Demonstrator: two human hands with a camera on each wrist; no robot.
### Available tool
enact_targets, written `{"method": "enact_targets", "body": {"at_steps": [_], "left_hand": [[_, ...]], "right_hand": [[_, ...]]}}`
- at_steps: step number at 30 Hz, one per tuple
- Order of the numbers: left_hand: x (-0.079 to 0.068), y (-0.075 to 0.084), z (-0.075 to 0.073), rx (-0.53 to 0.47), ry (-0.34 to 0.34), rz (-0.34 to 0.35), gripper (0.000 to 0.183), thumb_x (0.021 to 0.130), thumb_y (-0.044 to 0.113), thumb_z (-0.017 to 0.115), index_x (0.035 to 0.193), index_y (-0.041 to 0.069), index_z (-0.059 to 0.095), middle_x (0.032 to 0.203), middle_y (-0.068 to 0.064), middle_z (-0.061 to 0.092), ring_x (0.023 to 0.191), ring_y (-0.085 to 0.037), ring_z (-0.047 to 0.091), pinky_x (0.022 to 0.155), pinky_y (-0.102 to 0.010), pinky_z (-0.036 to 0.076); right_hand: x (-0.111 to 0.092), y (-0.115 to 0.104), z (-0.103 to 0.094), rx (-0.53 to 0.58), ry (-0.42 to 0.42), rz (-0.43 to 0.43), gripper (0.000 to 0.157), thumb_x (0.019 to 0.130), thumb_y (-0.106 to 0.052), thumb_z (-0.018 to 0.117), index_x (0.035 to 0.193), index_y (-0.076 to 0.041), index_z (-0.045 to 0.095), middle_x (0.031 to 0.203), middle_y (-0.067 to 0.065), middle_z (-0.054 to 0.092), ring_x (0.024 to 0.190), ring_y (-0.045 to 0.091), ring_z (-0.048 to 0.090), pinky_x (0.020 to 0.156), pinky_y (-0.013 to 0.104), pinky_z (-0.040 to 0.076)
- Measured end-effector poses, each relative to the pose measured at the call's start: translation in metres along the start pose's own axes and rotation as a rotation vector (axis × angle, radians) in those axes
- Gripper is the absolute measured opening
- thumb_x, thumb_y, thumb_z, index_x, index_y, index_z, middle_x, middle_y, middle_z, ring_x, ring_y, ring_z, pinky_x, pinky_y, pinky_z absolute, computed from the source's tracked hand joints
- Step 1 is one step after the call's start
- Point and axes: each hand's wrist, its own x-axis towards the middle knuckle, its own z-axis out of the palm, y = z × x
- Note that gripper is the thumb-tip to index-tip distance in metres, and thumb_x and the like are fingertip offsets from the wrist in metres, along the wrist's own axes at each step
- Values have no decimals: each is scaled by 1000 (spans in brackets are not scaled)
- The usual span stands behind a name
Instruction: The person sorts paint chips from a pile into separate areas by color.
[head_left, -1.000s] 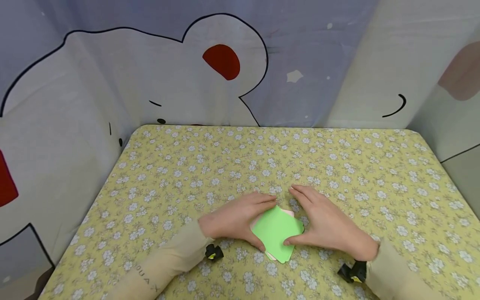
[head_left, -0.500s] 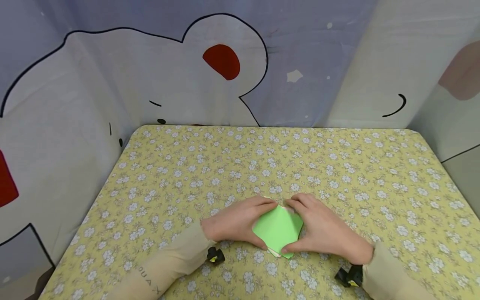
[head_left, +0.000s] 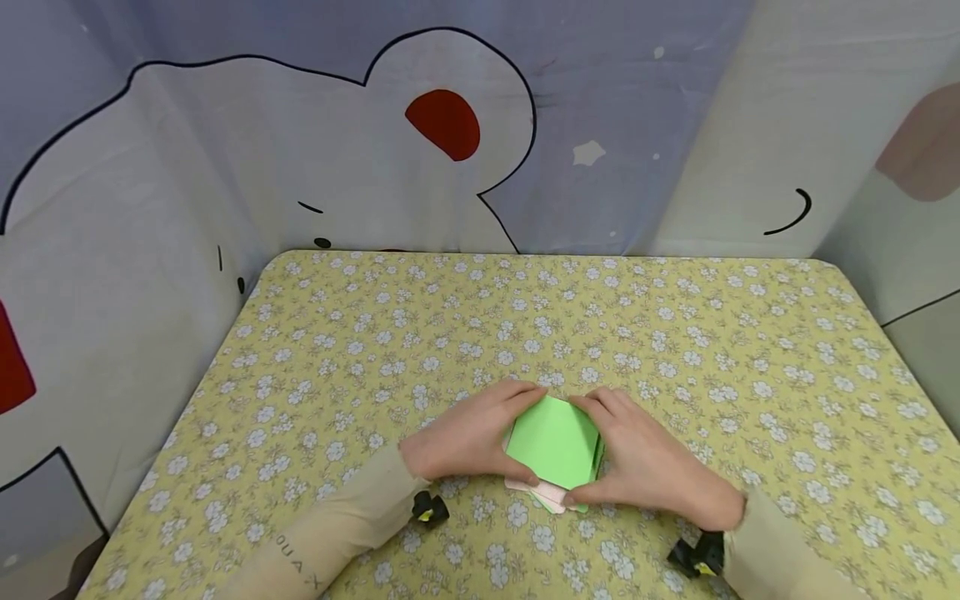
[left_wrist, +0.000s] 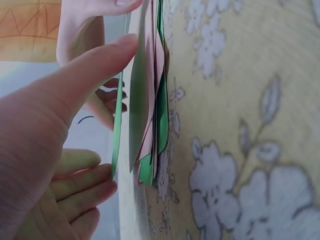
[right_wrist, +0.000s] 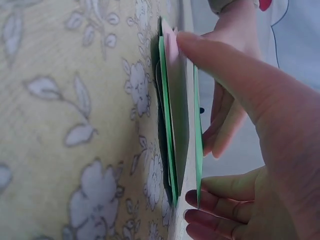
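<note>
A square green paper sheet (head_left: 553,442) hangs just above a loose pile of papers, held at its edges between both hands. My left hand (head_left: 480,432) spans its left side, fingertips at the far corner and thumb (left_wrist: 117,52) at the near edge. My right hand (head_left: 637,450) spans the right side, fingers (right_wrist: 210,200) against the sheet's far end and thumb (right_wrist: 200,47) beside the pile's near corner. Pink paper (head_left: 546,493) and more green paper (right_wrist: 167,110) show fanned out below. Most of the pile is hidden under the top sheet.
The pile lies on a table covered with a yellow floral cloth (head_left: 420,333). A printed fabric curtain (head_left: 600,108) rises behind the table's far edge and along its sides. Both wrists carry small black camera mounts (head_left: 431,508).
The top green sheet has turned and risen off the pile, baring pink paper along the near side. The right hand has closed in from the right to its edge.
</note>
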Motion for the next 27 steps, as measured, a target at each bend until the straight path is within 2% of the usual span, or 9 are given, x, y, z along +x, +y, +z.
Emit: {"method": "enact_targets", "body": {"at_steps": [7,14,20,27], "left_hand": [[3,-6,-4,4,40,-39,110,76,56,86,157,2,36,156,-10,41,136,-21,45,110,-33,41],[7,-19,-15,10,92,-94,112,75,56,88,158,1,35,156,-10,40,137,-23,45,111,-34,40],[11,-38,-27,6,166,-136,113,74,55,89,157,0,35,154,-12,42,135,-25,46,110,-36,43],[19,-61,-50,11,191,-212,112,75,50,89,158,0,33,156,-13,40,136,-28,46,111,-41,42]], "right_hand": [[12,4,-3,60,7,16,114,62,-65,90,145,1,51,129,7,53,113,22,51,90,43,53],[36,11,-9,110,36,8,114,62,-56,95,148,2,48,132,10,49,112,23,49,87,42,52],[65,18,-14,140,58,13,114,63,-52,96,149,4,46,132,12,47,115,27,46,90,44,49],[108,28,-18,170,66,-23,112,65,-50,95,150,2,44,139,15,45,124,31,45,100,52,46]]}}
